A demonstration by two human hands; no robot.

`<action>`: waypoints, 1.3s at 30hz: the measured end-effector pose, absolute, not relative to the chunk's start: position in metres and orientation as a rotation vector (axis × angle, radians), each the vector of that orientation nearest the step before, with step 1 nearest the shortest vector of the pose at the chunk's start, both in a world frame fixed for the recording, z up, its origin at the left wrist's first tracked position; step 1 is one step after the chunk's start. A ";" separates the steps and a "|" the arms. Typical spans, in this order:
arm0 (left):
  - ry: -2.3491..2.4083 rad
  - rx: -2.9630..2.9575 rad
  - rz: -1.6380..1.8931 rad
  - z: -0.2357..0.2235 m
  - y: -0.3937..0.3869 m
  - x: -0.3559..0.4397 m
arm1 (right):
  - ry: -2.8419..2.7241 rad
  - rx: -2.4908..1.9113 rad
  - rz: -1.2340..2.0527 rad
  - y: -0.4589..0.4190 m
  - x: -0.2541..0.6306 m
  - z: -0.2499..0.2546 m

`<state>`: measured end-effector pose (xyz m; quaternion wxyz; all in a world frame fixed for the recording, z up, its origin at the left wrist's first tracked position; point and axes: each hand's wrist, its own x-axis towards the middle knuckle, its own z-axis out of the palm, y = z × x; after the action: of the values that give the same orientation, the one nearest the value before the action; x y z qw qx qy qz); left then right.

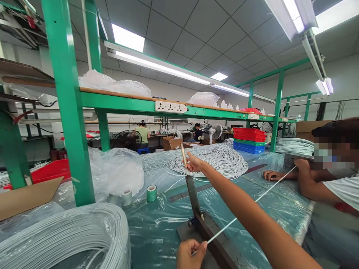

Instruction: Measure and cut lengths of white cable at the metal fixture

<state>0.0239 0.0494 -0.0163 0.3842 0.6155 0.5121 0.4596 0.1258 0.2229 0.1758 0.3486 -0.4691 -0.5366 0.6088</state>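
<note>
My left hand [188, 254], low in the head view, pinches a thin white cable [232, 222] between thumb and fingers. The cable runs across a bench-mounted lever cutter [211, 234] and slants up right, under my right forearm, to a co-worker's hand [302, 164]. Higher up, my right hand [194, 163] is closed around the handle [183, 152] of the cutter's raised arm [193, 194]. The cutter's blade edge cannot be made out. Behind my right hand lies a large loose coil of white cable [224, 160].
Another cable coil [112, 224] fills the lower left. Tape rolls [152, 193] and plastic bags [117, 170] sit near a green post [67, 104]. Red and blue trays [249, 140] are stacked behind. A co-worker [336, 172] sits at the right. A shelf [126, 101] crosses above.
</note>
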 end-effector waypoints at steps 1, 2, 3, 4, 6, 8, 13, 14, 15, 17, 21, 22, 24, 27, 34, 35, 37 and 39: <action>1.298 1.570 1.170 -0.017 0.049 0.024 | -1.389 -1.206 1.581 0.219 0.129 0.178; 1.287 1.566 1.170 -0.017 0.049 0.023 | -1.390 -1.192 1.586 0.214 0.133 0.181; 1.274 1.558 1.171 -0.018 0.049 0.023 | -1.392 -1.176 1.591 0.207 0.138 0.185; 1.262 1.547 1.172 -0.018 0.049 0.023 | -1.395 -1.158 1.594 0.200 0.143 0.189; 1.247 1.532 1.176 -0.018 0.048 0.023 | -1.399 -1.123 1.598 0.181 0.154 0.196; 1.246 1.537 1.172 -0.016 0.047 0.023 | -1.398 -1.087 1.605 0.158 0.167 0.203; 1.200 1.594 1.073 -0.003 0.039 0.019 | -1.369 -1.061 1.661 0.085 0.203 0.204; 1.199 1.603 1.059 0.000 0.038 0.018 | -1.365 -1.081 1.677 0.069 0.210 0.201; 1.209 1.606 1.047 0.002 0.037 0.018 | -1.366 -1.095 1.688 0.053 0.216 0.196; 1.243 1.594 1.028 0.005 0.036 0.018 | -1.371 -1.116 1.702 0.023 0.226 0.183; 1.261 1.582 0.967 0.009 0.035 0.018 | -1.294 -1.211 1.669 -0.020 0.235 0.153; 1.260 1.587 0.965 0.010 0.035 0.018 | -1.269 -1.222 1.663 -0.026 0.235 0.148; 1.267 1.605 0.975 0.011 0.035 0.018 | -1.231 -1.227 1.654 -0.035 0.233 0.143; 1.298 1.635 1.008 0.012 0.033 0.018 | -1.168 -1.282 1.652 -0.041 0.232 0.144; 1.353 1.665 1.059 0.006 0.034 0.019 | -1.149 -1.388 1.693 -0.047 0.236 0.138; 1.353 1.665 1.062 0.005 0.035 0.019 | -1.160 -1.399 1.695 -0.050 0.235 0.133; 1.347 1.664 1.068 0.004 0.034 0.019 | -1.143 -1.432 1.695 -0.055 0.234 0.122; 1.340 1.661 1.074 0.005 0.034 0.019 | -1.137 -1.493 1.681 -0.060 0.232 0.114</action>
<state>0.0189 0.0336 0.0046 0.3676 0.6466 0.5215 0.4180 0.2324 -0.0596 0.1138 0.3060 -0.5641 -0.4298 0.6352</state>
